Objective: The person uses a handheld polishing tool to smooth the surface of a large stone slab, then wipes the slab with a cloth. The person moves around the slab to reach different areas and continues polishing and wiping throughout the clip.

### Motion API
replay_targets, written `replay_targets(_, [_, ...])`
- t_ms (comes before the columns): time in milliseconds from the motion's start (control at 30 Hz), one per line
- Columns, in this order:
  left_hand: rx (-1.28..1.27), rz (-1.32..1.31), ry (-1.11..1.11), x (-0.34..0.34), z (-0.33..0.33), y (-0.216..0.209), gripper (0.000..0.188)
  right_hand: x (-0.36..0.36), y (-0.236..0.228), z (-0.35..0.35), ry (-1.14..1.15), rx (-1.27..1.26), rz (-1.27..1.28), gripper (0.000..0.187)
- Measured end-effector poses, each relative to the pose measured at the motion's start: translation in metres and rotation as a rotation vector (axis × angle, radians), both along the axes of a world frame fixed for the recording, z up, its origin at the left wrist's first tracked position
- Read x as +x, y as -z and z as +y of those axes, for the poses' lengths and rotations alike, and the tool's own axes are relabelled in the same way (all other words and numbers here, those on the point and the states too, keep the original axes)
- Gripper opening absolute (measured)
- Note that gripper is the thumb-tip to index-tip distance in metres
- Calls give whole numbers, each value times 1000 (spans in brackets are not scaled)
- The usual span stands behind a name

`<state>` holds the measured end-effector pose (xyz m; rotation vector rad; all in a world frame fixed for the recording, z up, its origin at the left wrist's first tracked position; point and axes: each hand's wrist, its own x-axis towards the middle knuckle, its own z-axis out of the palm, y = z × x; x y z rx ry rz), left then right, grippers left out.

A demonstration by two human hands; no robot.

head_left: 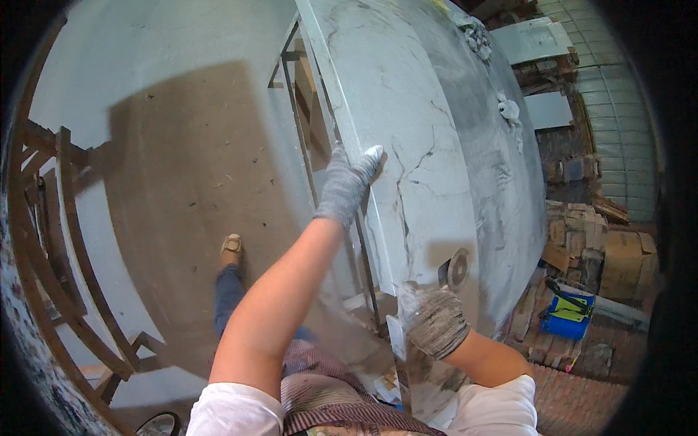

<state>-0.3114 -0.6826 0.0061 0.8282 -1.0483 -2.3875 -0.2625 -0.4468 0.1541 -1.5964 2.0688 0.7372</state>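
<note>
A long white stone slab (pixel 392 102) with grey veins runs away from me on a dark frame. My left hand (pixel 349 178), in a grey knit glove, is closed over the slab's left edge, thumb on top and fingers out of sight at the side. By the slab's near corner is my right hand (pixel 432 320), in a speckled grey glove, its fingers curled and whitish at the tips. What it grips is hidden. A round grey disc (pixel 456 269) with a dark side shows just beyond that hand; whether they are joined, I cannot tell.
A dark metal frame (pixel 298 109) stands under the slab's left side. Wooden rails (pixel 69 211) rise at the far left. To the right lie a blue-and-yellow container (pixel 567 316), cardboard boxes (pixel 629 261) and white panels (pixel 549 110). My shoe (pixel 231 247) is on the floor.
</note>
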Motion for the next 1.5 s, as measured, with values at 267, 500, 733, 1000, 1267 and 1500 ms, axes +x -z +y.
replay_targets(267, [-92,-23,141,36,63,12,63,15,-29,13,59,-173,-12,17])
replay_targets(500, [-168,154,764,116,127,29,58,-16,-34,-6,194,-489,-95,12])
replay_targets(733, [-1155,192,592,136,53,-54,27,-63,1,-28,1473,-931,-522,17])
replay_targets(1000, [-1675,195,354,46,40,-24,53,-146,95,-18,1229,-1329,-561,13])
replay_targets(1267, [-1863,-124,131,-66,-165,-19,49,-148,108,-52,1088,-1508,-333,15])
replay_targets(1500, [-1256,-379,-231,-126,-304,35,71,-177,145,-52,1452,-1588,-1489,25])
